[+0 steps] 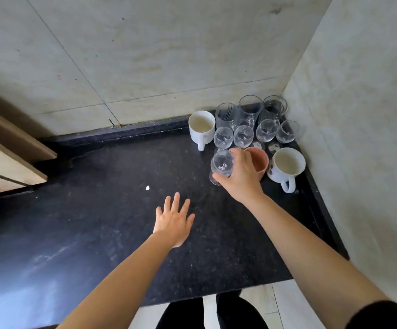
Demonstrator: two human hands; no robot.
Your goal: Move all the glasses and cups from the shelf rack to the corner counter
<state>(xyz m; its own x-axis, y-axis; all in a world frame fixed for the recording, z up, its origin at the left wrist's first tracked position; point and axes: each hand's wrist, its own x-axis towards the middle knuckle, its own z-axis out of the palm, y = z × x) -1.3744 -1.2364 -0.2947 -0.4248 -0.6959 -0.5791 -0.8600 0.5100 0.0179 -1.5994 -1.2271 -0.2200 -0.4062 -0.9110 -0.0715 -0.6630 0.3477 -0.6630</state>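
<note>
My right hand (241,179) grips a clear stemmed glass (221,163) by its bowl, just above the black counter (112,210) in front of the cluster in the corner. Right behind that hand stands a pink cup (260,160). A white mug (201,127) stands at the cluster's left, and a patterned white mug (286,166) at its right. Several small stemmed glasses (243,136) line up between them, with three tall tumblers (249,110) at the back wall. My left hand (173,220) hovers flat over the counter, fingers spread, holding nothing.
Beige tiled walls meet at the corner behind the glassware. A wooden cabinet edge (14,148) juts in at the left. A small white scrap (147,187) lies on the counter. The counter's front edge runs near my legs at the bottom.
</note>
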